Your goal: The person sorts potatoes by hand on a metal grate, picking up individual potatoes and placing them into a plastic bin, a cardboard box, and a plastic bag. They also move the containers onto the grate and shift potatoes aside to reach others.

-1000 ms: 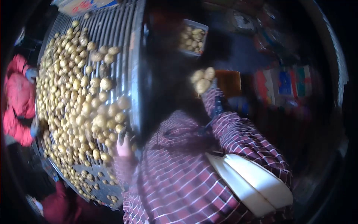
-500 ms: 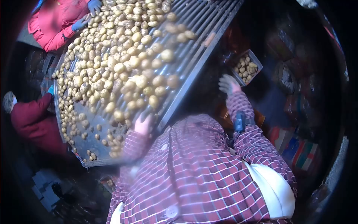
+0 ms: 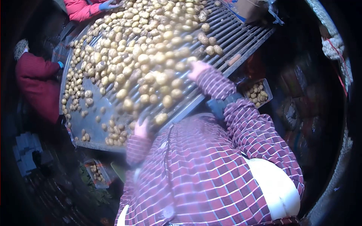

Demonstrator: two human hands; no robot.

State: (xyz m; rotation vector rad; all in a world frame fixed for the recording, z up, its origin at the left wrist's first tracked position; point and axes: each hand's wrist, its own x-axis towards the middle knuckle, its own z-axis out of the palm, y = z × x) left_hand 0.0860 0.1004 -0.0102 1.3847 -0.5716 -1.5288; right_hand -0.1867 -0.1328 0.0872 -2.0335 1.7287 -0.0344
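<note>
Pale yellow potatoes point(image 3: 126, 49) are heaped across a slatted metal sorting table point(image 3: 241, 37) in front of me. My left hand point(image 3: 141, 129) is at the near edge of the table, fingers stretched and apart, beside a few potatoes. My right hand point(image 3: 198, 70) reaches over the slats to the right edge of the heap, touching or right by the potatoes there. Its fingers are blurred, and I cannot tell whether they hold one. On the smooth metal at the lower left lies a small cluster of potatoes point(image 3: 117, 135).
A container of potatoes point(image 3: 257, 94) stands below the table's right side, another point(image 3: 97, 173) at lower left. A co-worker's gloved hand point(image 3: 109, 5) is at the heap's far side. A person in dark red point(image 3: 37, 84) stands at the left edge. A cardboard box point(image 3: 245, 8) sits top right.
My right hand has moved from beside the right-hand container up and left onto the potatoes. My left hand stays near the table's edge. The view has shifted, showing more slats and the lower-left container.
</note>
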